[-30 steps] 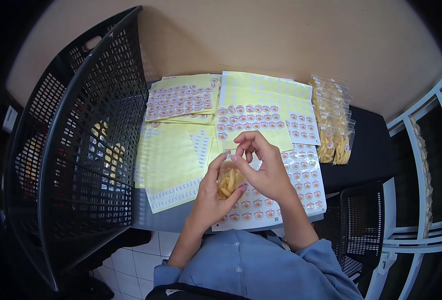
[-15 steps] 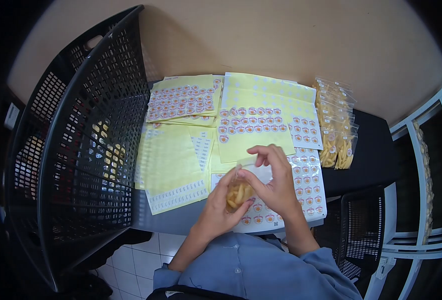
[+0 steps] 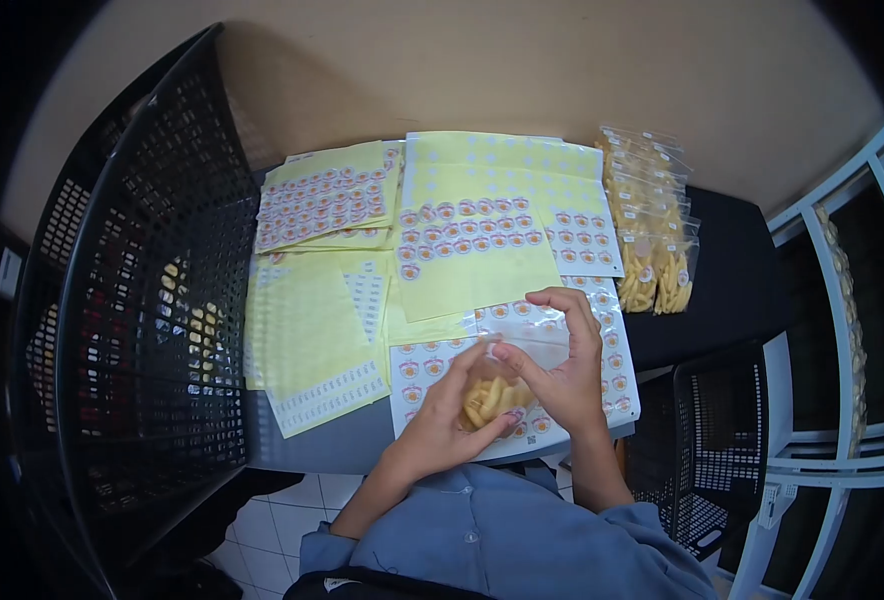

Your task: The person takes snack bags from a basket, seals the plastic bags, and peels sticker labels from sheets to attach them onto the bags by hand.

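A clear plastic bag [image 3: 492, 400] of pale yellow stick-shaped snacks is held low over the front of the table. My left hand [image 3: 447, 408] is closed around its left and lower side, thumb across the front. On the upper right, my right hand [image 3: 570, 375] grips the bag with the thumb pressed to its front, the index finger arched above. The bag's clear upper part stretches toward the right palm. Under both hands lies a sheet of round stickers [image 3: 612, 365]. Just beyond it is a yellow backing sheet [image 3: 482, 280] with some round stickers on it.
Filled snack bags [image 3: 652, 270] overlap in rows on a black surface [image 3: 737, 260] at the right. More sticker sheets [image 3: 327, 205] are stacked at the back left. A tall black perforated crate [image 3: 162, 300] stands left; another black crate [image 3: 717, 440] sits lower right.
The view has shifted, so the table appears further left. The bag is still in both hands, and its clear top now shows more between the right thumb and fingers.
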Tool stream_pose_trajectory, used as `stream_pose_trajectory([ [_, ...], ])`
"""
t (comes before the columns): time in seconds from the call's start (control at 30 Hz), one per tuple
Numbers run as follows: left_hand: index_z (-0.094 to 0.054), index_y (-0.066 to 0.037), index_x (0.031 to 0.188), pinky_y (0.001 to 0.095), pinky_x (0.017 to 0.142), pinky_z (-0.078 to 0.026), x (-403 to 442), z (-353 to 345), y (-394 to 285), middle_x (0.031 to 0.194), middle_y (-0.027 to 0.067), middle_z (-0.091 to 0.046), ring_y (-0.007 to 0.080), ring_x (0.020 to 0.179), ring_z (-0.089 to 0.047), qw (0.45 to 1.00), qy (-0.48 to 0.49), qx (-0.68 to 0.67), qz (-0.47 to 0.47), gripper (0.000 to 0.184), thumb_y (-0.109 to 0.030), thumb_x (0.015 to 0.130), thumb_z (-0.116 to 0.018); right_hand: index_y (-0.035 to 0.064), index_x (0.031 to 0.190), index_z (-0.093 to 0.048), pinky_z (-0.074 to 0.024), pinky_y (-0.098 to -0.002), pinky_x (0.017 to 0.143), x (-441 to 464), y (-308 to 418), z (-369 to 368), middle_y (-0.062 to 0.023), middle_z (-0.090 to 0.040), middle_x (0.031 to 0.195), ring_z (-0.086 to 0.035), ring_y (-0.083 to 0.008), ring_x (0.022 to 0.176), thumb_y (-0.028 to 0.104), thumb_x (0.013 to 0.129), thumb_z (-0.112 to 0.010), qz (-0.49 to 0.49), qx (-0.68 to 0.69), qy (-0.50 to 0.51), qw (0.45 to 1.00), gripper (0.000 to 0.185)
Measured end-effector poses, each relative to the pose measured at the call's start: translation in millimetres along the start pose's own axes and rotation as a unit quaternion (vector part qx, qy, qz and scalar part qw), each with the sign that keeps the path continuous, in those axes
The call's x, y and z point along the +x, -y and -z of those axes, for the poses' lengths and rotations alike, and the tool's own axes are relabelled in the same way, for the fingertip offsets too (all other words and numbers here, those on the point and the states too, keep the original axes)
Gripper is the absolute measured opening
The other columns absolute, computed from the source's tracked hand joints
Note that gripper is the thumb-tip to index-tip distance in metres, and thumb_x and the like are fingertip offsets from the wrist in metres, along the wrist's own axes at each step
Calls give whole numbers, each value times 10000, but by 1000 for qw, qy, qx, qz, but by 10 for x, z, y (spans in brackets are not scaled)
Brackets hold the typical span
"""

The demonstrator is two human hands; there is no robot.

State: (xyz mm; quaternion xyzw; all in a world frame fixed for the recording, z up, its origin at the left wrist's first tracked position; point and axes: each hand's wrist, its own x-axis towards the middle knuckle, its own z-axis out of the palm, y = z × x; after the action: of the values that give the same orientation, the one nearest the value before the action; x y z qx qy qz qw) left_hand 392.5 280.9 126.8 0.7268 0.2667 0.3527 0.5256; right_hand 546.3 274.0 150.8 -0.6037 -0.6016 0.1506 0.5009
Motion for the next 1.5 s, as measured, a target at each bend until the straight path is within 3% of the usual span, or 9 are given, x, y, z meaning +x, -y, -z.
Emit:
stream_pose_trajectory([
  [0.27, -154, -9, 1265, 302, 839, -404, 135, -189, 14, 996, 137, -506, 204, 944, -515, 995, 16, -98, -5, 714, -27, 720, -615, 33, 1054, -449, -357, -340, 808, -149, -176, 210, -109, -440, 1053, -462, -225, 967, 195, 579, -746, -7, 13, -100, 995, 584],
  [0.33, -53, -21, 1282, 301, 834, -410, 158, -256, 26, 1031, 152, -472, 211, 958, -503, 976, -113, -185, 19, 756, 24, 733, -572, 3, 1118, -400, -384, -327, 802, -245, -190, 218, -120, -393, 1131, -456, -202, 980, 216, 582, -758, -86, 251, -71, 961, 679],
  [0.47, 1, -45, 1291, 299, 830, -411, 246, -335, -15, 1067, 167, -440, 221, 970, -493, 963, -175, -206, 18, 761, 47, 751, -527, -23, 1154, -373, -435, -297, 781, -480, -295, 270, -128, -485, 1065, -531, -200, 918, 190, 624, -744, -166, 229, 149, 948, 681],
  [0.63, 42, -79, 1298, 348, 898, -352, 343, -503, 2, 1173, 189, -360, 256, 1101, -395, 974, -141, -177, 7, 792, 16, 751, -523, -33, 1154, -378, -444, -278, 782, -541, -401, 402, -126, -525, 1028, -537, -161, 921, 103, 671, -702, -147, 258, 102, 949, 597],
  [0.73, 55, -112, 1302, 395, 926, -306, 427, -521, 62, 1246, 194, -291, 283, 1158, -332, 985, -107, -117, -65, 819, -42, 739, -536, -21, 1128, -392, -428, -264, 812, -490, -668, 743, -88, -519, 1032, -518, -147, 945, 14, 691, -659, -142, 320, -57, 935, 513],
  [0.9, 2, -125, 1302, 405, 909, -315, 435, -555, 114, 1261, 194, -280, 288, 1153, -339, 985, -113, -134, -4, 774, -71, 741, -530, -41, 1087, -402, -437, -237, 785, -480, -1776, 1617, -100, -531, 1017, -530, -137, 911, -11, 753, -586, -147, 178, -250, 940, 382],
  [1.13, -61, -124, 1299, 380, 874, -374, 429, -577, 249, 1255, 184, -309, 269, 1131, -371, 977, -193, -93, -7, 676, -101, 784, -499, -14, 1149, -423, -411, -248, 789, -622, -2687, 2011, -64, -544, 1001, -510, -143, 917, 80, 735, -632, -213, 113, -105, 965, 473],
  [1.2, -65, -116, 1298, 383, 878, -375, 422, -581, 250, 1253, 182, -316, 261, 1124, -381, 971, -226, -75, -1, 670, -103, 787, -500, 57, 1168, -452, -389, -249, 752, -591, -2794, 2077, -46, -541, 984, -484, -153, 860, 171, 708, -666, -199, -242, -81, 946, 521],
  [1.5, -86, -116, 1295, 376, 862, -395, 410, -611, 284, 1249, 183, -321, 263, 1117, -389, 964, -260, -53, -2, 648, -92, 793, -495, 57, 1212, -405, -386, -279, 783, -598, -2828, 2006, -69, -503, 1015, -458, -176, 846, 153, 699, -652, -198, -156, -127, 959, 578],
])
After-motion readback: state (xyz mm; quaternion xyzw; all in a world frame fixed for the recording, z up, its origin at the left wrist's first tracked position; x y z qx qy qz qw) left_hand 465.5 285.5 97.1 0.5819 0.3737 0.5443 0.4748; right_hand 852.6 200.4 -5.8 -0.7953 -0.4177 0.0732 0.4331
